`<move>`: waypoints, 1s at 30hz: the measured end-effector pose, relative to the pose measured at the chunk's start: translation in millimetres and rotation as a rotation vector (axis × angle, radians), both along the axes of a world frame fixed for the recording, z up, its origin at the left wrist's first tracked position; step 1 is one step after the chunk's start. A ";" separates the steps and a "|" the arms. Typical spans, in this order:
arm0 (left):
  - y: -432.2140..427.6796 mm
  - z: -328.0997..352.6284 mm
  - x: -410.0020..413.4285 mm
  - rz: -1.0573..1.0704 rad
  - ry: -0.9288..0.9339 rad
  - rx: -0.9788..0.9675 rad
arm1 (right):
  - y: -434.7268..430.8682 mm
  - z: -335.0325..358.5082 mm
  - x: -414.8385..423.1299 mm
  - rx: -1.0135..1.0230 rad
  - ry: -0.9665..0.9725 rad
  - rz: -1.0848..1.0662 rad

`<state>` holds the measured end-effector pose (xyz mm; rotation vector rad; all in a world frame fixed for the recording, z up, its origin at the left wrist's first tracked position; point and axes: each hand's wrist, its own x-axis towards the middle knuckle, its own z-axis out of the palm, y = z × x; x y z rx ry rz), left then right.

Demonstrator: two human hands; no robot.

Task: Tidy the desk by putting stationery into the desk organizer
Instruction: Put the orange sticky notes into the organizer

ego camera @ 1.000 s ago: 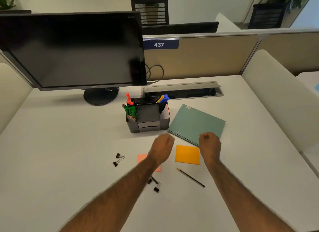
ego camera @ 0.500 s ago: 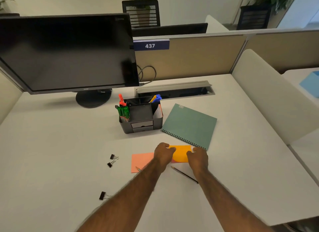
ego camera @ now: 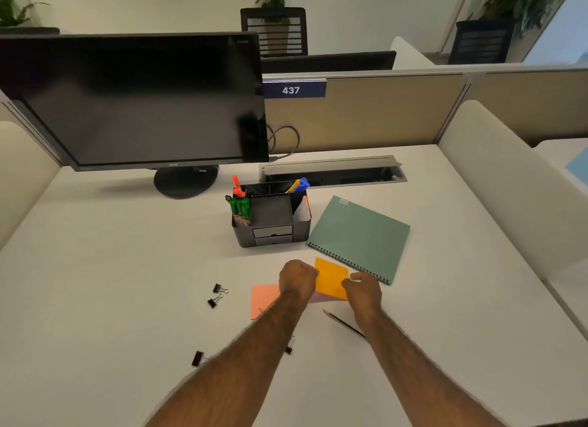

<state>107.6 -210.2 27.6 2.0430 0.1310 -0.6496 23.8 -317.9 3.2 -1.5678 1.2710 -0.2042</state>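
Head view: white desk (ego camera: 111, 299) (beige partition (ego camera: 381, 115) behind); left hand (ego camera: 297, 278) and right hand (ego camera: 362, 290) apparently pinch orange note (ego camera: 331, 278).

Four binder clips (ego camera: 220, 288) (ego camera: 214, 300) (ego camera: 197, 358) (ego camera: 289, 348), one pencil (ego camera: 343, 324), one notebook (ego camera: 359, 235)

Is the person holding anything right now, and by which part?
Yes, the orange sticky pad: the left hand grips its left edge, the right hand its right edge.
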 end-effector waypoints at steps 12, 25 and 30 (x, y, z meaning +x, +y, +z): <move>5.3 34.6 55.2 0.091 -0.032 -0.299 | 2.4 38.5 24.8 0.160 -0.290 -0.011; -16.0 46.3 109.8 0.092 -0.125 -0.288 | -18.4 107.8 118.7 -0.160 -0.341 0.052; -18.8 46.5 104.6 0.025 -0.092 -0.345 | -20.1 109.9 135.1 -0.293 -0.322 0.125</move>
